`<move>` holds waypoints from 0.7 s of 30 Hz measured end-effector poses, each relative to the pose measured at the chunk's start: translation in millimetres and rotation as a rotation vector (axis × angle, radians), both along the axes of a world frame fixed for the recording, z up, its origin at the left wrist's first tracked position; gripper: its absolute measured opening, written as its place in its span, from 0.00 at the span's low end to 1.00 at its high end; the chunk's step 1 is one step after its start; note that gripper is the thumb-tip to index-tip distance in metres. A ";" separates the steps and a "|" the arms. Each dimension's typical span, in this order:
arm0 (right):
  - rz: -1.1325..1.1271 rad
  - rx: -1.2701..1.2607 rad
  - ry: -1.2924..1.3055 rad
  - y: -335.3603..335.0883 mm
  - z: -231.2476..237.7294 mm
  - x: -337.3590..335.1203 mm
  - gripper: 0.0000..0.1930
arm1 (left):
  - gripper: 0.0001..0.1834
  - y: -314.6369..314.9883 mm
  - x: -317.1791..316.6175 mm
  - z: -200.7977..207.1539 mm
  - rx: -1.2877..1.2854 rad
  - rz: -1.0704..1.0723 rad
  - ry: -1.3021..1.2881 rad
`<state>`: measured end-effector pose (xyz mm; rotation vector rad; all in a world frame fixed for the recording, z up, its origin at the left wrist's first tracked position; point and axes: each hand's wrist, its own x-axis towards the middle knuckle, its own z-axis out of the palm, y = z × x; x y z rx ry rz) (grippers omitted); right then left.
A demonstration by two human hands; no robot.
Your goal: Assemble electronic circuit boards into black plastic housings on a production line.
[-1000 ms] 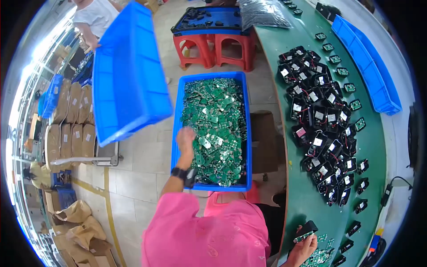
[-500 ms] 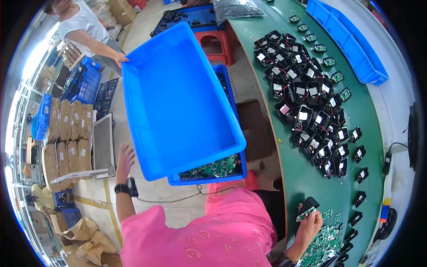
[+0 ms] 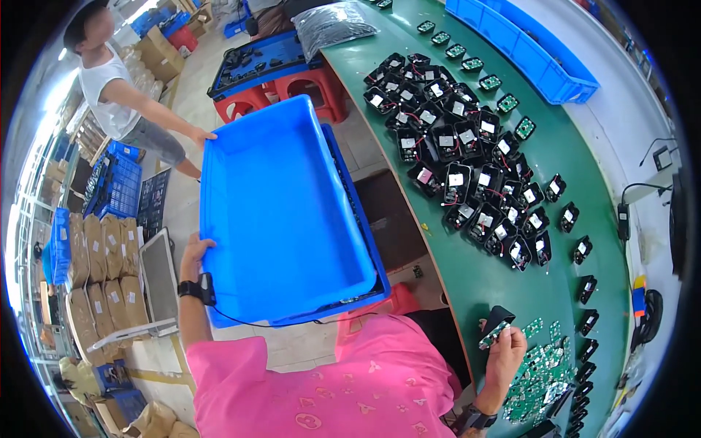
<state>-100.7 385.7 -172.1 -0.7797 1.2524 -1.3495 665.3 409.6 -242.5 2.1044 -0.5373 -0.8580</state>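
Note:
An unfilled blue plastic bin point(image 3: 285, 212) hangs tilted in front of me. My left hand point(image 3: 194, 255) is closed on its left rim, and a co-worker's hand point(image 3: 203, 136) grips the same rim farther up. Below the bin, another blue bin point(image 3: 380, 281) shows only its edge; most of its inside is covered. Over the green table my right hand point(image 3: 505, 352) holds a small black plastic casing point(image 3: 498, 318) with a green circuit board at its open side. Loose green circuit boards point(image 3: 544, 365) lie spread beside that hand.
Many black casings with wires point(image 3: 467, 153) are heaped on the green table point(image 3: 475, 285). A row of single casings point(image 3: 582, 250) runs along its wall side, near a long blue bin point(image 3: 526, 44). Red stools point(image 3: 328, 91) and a pink stool point(image 3: 398, 299) stand left of the table.
My left hand has moved from open air onto the blue bin's rim. The bin has come lower and now covers more of the bin beneath. My right hand still holds the casing.

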 end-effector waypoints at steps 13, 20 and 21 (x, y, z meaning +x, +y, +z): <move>0.019 0.032 0.033 -9.5 17.3 15.2 0.09 | 0.18 -11.7 43.9 118.5 0.019 -0.235 -0.132; -0.012 0.017 0.077 -8.2 18.0 18.1 0.09 | 0.18 -52.2 38.1 112.1 0.057 -0.382 -0.147; -0.025 0.012 0.082 -4.7 10.1 14.9 0.09 | 0.18 -64.4 37.6 105.4 0.049 -0.395 -0.143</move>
